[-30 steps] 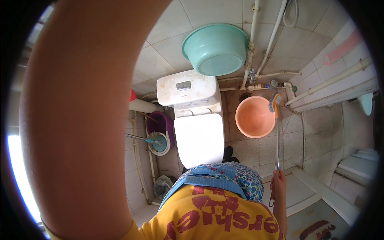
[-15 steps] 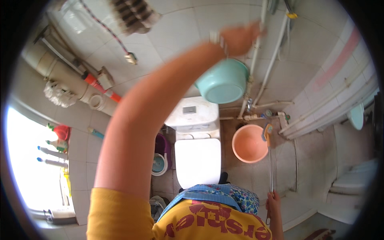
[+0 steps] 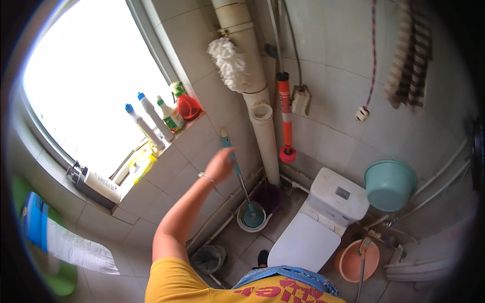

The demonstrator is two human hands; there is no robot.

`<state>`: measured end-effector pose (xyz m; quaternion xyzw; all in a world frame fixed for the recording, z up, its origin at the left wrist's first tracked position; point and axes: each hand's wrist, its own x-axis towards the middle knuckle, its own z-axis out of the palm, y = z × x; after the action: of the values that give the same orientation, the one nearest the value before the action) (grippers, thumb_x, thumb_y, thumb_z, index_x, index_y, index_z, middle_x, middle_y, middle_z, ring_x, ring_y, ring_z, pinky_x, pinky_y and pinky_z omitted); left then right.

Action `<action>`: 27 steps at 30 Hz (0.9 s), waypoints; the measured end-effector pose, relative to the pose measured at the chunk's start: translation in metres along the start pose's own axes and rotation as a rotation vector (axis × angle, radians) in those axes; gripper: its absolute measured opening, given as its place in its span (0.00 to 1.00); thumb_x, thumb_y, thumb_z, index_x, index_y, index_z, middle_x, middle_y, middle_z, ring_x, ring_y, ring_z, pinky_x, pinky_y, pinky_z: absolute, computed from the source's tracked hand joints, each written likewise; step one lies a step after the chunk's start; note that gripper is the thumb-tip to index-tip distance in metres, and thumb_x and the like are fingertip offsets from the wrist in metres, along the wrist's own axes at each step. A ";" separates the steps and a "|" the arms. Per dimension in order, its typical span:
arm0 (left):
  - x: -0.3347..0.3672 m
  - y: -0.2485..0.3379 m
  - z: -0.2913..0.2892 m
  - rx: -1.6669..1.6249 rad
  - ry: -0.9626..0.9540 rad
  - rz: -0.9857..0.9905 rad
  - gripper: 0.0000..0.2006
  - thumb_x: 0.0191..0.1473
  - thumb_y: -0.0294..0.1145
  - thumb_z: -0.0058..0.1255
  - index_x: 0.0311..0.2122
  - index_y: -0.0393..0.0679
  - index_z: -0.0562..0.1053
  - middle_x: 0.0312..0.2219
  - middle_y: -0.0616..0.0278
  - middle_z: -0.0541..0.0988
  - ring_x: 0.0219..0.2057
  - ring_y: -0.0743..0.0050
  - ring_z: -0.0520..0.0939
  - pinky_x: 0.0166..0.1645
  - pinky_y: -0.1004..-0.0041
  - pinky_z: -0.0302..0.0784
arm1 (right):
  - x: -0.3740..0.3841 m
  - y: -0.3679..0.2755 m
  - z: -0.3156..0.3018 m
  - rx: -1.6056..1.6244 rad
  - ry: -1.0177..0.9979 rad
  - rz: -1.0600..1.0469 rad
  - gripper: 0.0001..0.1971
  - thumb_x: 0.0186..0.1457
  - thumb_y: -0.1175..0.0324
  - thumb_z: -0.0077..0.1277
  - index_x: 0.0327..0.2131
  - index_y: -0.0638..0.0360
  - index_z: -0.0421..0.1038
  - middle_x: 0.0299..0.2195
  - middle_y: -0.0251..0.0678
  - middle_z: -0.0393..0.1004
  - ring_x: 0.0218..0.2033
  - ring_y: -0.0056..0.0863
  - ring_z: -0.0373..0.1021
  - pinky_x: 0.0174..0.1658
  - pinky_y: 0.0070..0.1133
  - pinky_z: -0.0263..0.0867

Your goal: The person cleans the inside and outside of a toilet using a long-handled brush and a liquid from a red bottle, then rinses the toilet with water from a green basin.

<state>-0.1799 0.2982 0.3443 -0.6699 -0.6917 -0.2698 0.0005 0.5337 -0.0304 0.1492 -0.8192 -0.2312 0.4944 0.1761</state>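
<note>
My left hand [image 3: 221, 165], with a white band at the wrist, is at the upper handle of a mop [image 3: 238, 169] leaning at the wall. Its fingers overlap the teal grip, but blur hides whether they close on it. The mop's head stands in a white-rimmed purple bucket [image 3: 269, 198]. Out of view is my right hand. A long-handled brush [image 3: 362, 252] rises from the lower edge, its head over an orange basin [image 3: 348, 262].
A white toilet [image 3: 308, 242] with its lid down stands at centre right. Beyond it hangs a teal basin [image 3: 390, 187]. Several bottles [image 3: 169, 116] line the windowsill. A bin [image 3: 208, 258] stands below the left wall; a thick pipe [image 3: 265, 136] runs down the corner.
The view has turned left, toward the window and the corner. My left hand has left the pipes above the teal basin and come to the mop handle. My right hand has gone out of view.
</note>
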 end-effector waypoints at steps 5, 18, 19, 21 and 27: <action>0.067 -0.100 -0.067 -0.269 0.456 -0.289 0.18 0.48 0.30 0.47 0.46 0.38 0.67 0.40 0.49 0.74 0.37 0.61 0.78 0.43 0.69 0.72 | -0.013 -0.021 0.015 -0.092 -0.059 0.075 0.25 0.54 0.51 0.44 0.53 0.49 0.60 0.28 0.39 0.71 0.30 0.24 0.67 0.35 0.31 0.65; 0.197 -0.159 -0.135 -0.407 0.493 -0.559 0.27 0.43 0.44 0.57 0.43 0.32 0.67 0.30 0.50 0.77 0.22 0.69 0.81 0.23 0.74 0.76 | -0.038 0.039 0.088 -0.862 0.025 -0.229 0.17 0.55 0.64 0.41 0.48 0.56 0.63 0.30 0.49 0.68 0.33 0.47 0.64 0.35 0.41 0.61; 0.198 -0.178 -0.134 -0.260 0.564 -0.524 0.27 0.42 0.47 0.58 0.40 0.33 0.70 0.30 0.48 0.78 0.29 0.63 0.81 0.34 0.70 0.77 | -0.032 0.051 0.092 -0.917 0.011 -0.322 0.18 0.54 0.65 0.41 0.48 0.56 0.63 0.33 0.50 0.67 0.35 0.48 0.64 0.37 0.41 0.61; 0.204 -0.192 -0.133 -0.117 0.570 -0.560 0.30 0.40 0.52 0.57 0.41 0.34 0.71 0.32 0.47 0.78 0.35 0.57 0.79 0.44 0.68 0.73 | -0.018 0.088 0.098 -0.960 0.003 -0.404 0.18 0.53 0.66 0.41 0.48 0.55 0.62 0.36 0.51 0.66 0.37 0.49 0.63 0.39 0.41 0.60; 0.185 -0.181 -0.129 0.275 0.742 -0.587 0.35 0.38 0.59 0.57 0.42 0.36 0.72 0.34 0.43 0.77 0.38 0.52 0.78 0.47 0.63 0.71 | 0.031 0.168 0.106 -1.194 0.156 -0.881 0.22 0.51 0.68 0.43 0.52 0.53 0.58 0.47 0.53 0.63 0.47 0.49 0.60 0.50 0.39 0.56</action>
<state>-0.4129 0.4291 0.4541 -0.2992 -0.8335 -0.3854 0.2593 0.4860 -0.1464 -0.0079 -0.6399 -0.7540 0.1087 -0.1009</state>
